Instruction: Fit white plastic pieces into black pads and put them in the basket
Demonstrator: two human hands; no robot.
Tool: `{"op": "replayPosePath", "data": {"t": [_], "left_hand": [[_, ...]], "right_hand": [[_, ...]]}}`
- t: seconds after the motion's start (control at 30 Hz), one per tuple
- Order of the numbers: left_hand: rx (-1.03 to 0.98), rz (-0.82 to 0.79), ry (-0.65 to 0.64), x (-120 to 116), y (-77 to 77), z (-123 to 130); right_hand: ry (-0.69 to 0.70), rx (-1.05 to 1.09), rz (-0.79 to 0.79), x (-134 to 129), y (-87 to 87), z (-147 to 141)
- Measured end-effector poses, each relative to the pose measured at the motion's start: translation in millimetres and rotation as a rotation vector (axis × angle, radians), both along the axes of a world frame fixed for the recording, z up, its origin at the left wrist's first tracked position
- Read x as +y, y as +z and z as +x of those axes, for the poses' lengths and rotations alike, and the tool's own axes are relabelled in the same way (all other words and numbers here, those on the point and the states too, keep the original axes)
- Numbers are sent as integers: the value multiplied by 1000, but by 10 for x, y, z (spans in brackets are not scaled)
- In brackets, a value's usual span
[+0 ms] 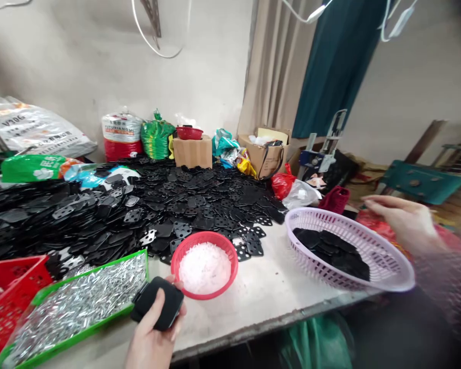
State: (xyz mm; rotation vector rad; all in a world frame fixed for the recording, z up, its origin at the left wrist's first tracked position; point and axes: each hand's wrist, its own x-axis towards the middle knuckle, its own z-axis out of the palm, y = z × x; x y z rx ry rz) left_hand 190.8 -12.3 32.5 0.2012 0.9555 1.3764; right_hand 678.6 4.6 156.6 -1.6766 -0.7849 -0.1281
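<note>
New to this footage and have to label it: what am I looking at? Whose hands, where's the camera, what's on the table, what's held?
No machine here: these are one person's bare hands, seen from a camera on their head, looking forward and down. It's the only view.

The left hand grips a flat black piece, maybe several stacked. The right hand is blurred, near a lilac basket holding black pieces; I can't tell if it holds anything.

On the table: a heap of black plates, a green tray of small metal parts, and a red bowl of white bits.
</note>
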Motion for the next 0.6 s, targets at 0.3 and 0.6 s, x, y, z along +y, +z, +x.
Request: {"op": "replayPosePath", "data": {"t": [0.3,0.6], "left_hand": [[59,180,-103,-49,-95,-151],[92,140,20,48,-257,-452]], "right_hand": [[1097,-280,-433,976,-367,-2419],[1267,-683,-846,2242,-786,-4114]]}}
